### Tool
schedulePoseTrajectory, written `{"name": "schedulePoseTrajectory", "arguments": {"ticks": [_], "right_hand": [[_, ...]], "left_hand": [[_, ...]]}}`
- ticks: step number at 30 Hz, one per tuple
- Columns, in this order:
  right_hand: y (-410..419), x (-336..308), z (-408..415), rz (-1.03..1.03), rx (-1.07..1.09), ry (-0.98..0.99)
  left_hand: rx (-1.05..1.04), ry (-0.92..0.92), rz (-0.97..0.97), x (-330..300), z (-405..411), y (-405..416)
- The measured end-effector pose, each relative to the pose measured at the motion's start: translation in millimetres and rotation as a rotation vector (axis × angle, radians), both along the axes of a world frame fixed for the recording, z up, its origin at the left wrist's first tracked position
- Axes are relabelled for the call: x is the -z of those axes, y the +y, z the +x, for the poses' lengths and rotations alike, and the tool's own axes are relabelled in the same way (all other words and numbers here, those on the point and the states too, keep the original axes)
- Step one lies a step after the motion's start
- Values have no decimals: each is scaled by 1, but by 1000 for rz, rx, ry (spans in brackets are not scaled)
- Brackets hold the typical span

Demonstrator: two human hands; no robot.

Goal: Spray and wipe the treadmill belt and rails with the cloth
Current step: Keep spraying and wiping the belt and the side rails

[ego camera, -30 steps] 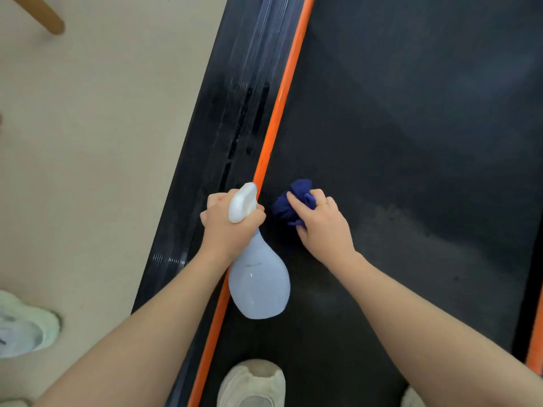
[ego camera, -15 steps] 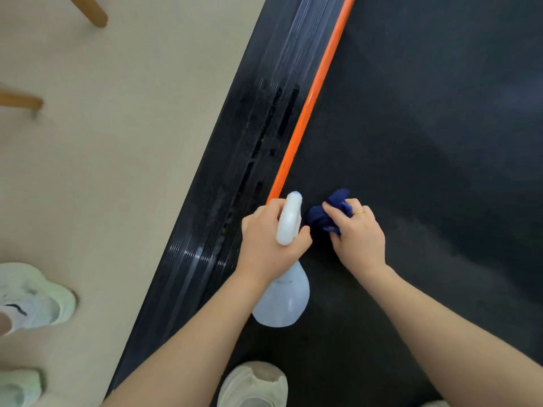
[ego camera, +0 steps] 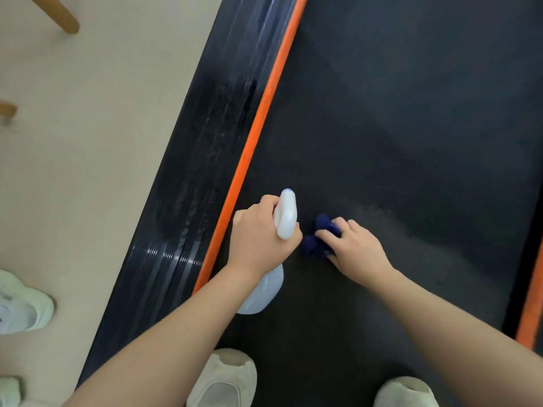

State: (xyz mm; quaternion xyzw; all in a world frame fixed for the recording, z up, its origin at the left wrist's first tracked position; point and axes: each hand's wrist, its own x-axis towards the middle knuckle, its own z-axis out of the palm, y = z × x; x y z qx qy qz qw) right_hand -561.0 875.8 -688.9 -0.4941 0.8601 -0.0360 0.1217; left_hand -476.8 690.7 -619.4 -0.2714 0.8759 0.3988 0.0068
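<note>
Head view: left hand (ego camera: 261, 239) grips the spray bottle (ego camera: 283, 218); right hand (ego camera: 357, 252) presses the cloth (ego camera: 318, 237) on the belt (ego camera: 396, 127); both have drifted off the orange rail (ego camera: 258, 124), so belt wiping continues.

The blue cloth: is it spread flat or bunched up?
Bunched up: the cloth sits in lumpy folds under the right hand on the belt.
</note>
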Motion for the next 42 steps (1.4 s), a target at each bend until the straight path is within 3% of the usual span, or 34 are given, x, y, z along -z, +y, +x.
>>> {"name": "schedulePoseTrajectory", "arguments": {"ticks": [4,7,11,18,21,27,30,34,39,42], "right_hand": [[-42,-10,-31,123,578,24],[-27,-36,-64,65,526,-203],[45,-73,-75,-121,469,-262],[142,-63,-72,-446,1080,-367],[158,-59,-64,-540,1191,-392],[142,-52,-57,-512,1047,-435],[113,-38,-54,-423,919,-413],[67,-19,-63,-327,590,-258],[20,0,-50,-218,453,-108],[26,5,1,-209,110,-104]], "left_hand": [[-38,-206,98,-1,-13,12],[75,-284,159,0,-17,26],[318,-366,142,1,-15,55],[335,-348,128,-9,-27,104],[313,-291,239,-14,-36,130],[-67,-316,318,-17,-41,122],[-101,-268,299,-20,-31,113],[-196,-186,284,-25,-21,88],[-223,-107,280,-21,-11,66],[-218,-59,252,-19,-11,73]]}}
